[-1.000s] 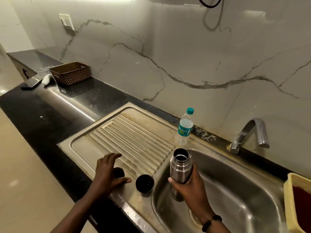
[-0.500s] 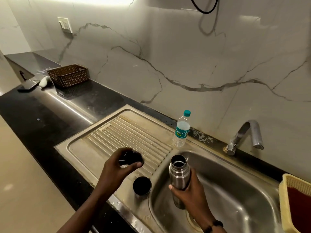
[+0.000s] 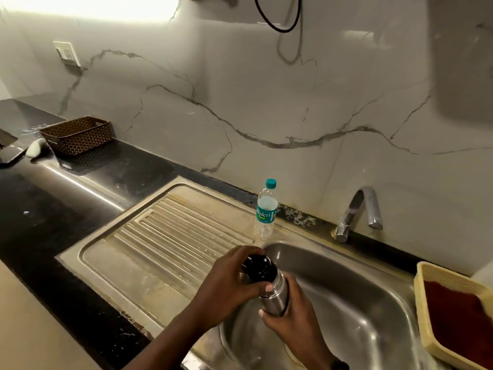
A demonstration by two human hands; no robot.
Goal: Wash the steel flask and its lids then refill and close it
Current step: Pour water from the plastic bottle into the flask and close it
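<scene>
Over the sink (image 3: 373, 303), the right hand (image 3: 289, 320) grips the flask (image 3: 276, 297), tilted mouth up-left; the left hand (image 3: 229, 284) curls round the black lid (image 3: 257, 267) on its mouth.

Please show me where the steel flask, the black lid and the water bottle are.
steel flask (image 3: 274, 300), head view, on its bare steel body between the hands.
black lid (image 3: 257, 268), head view, on its top face.
water bottle (image 3: 265, 214), head view, on its teal label.
</scene>
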